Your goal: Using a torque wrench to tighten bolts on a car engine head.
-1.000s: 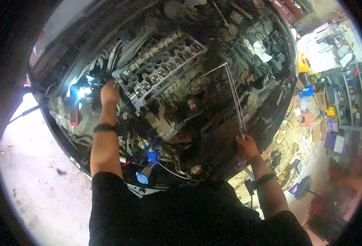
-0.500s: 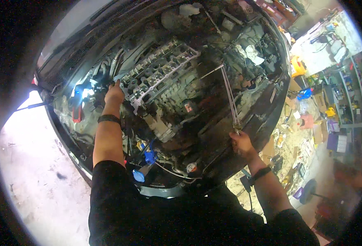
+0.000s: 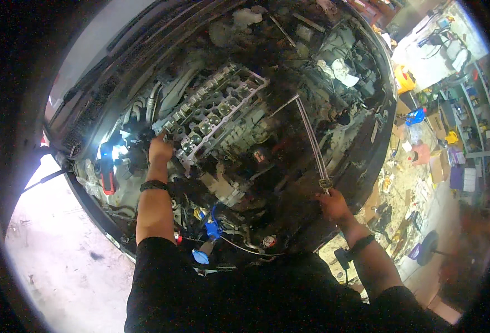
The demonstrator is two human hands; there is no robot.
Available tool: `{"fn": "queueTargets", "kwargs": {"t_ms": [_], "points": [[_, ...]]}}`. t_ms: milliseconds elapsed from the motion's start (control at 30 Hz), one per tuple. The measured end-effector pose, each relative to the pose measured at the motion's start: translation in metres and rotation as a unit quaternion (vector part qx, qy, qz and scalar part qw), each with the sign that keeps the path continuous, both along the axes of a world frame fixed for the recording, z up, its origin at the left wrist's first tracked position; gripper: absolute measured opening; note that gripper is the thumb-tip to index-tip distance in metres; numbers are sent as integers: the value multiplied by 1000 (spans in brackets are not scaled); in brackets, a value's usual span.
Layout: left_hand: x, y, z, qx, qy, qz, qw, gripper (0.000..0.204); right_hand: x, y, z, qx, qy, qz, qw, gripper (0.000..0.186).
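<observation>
My left hand (image 3: 160, 150) is closed at the left end of a bare metal cylinder head (image 3: 214, 115) with rows of round openings. What its fingers hold, if anything, is hidden. At the right, my right hand (image 3: 333, 205) is closed round the near end of a long, slim, pale piece of two parallel strips (image 3: 311, 136), with a bulky fitting (image 3: 326, 183) just above the fingers. At the piece's far tip a thin rod (image 3: 282, 107) angles off to the left, over the dark gap beside the cylinder head. I cannot tell what kind of thing this piece is.
A lit red-and-black work lamp (image 3: 107, 169) stands left of my left hand. Near the front edge lie a blue plastic part (image 3: 212, 228) and a light-blue cap (image 3: 200, 256). White paper or cloth (image 3: 343, 73) rests at the back right. Beyond, a cluttered bench holds a yellow container (image 3: 404, 80).
The view has shifted slightly. My left hand has come nearer along the cylinder head's left end. My right hand still holds the long slim piece, now slightly lower.
</observation>
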State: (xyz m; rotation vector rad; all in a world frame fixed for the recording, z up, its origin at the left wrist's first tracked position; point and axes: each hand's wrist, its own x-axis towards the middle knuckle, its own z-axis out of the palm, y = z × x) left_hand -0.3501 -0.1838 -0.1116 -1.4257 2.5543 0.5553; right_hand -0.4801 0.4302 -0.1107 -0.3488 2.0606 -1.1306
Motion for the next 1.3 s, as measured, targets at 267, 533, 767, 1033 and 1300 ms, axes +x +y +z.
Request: {"fn": "queueTargets", "kwargs": {"t_ms": [267,533,767,1033,1300], "points": [[17,-31,0,-28,-38,-44,998,63,5,-21,17,30,-109,-95,989,25],[91,197,100,98,88,-6,991,55,11,-22,68,-60,-87,-108,988,19],[295,426,116,48,192,60,978,52,5,-16,48,-134,-265,-161,941,17],[393,605,152,79,266,333,901,43,17,17,60,-151,-287,-139,936,18],[464,664,89,60,223,310,922,37,35,99,164,-231,-165,-35,958,22]]}}
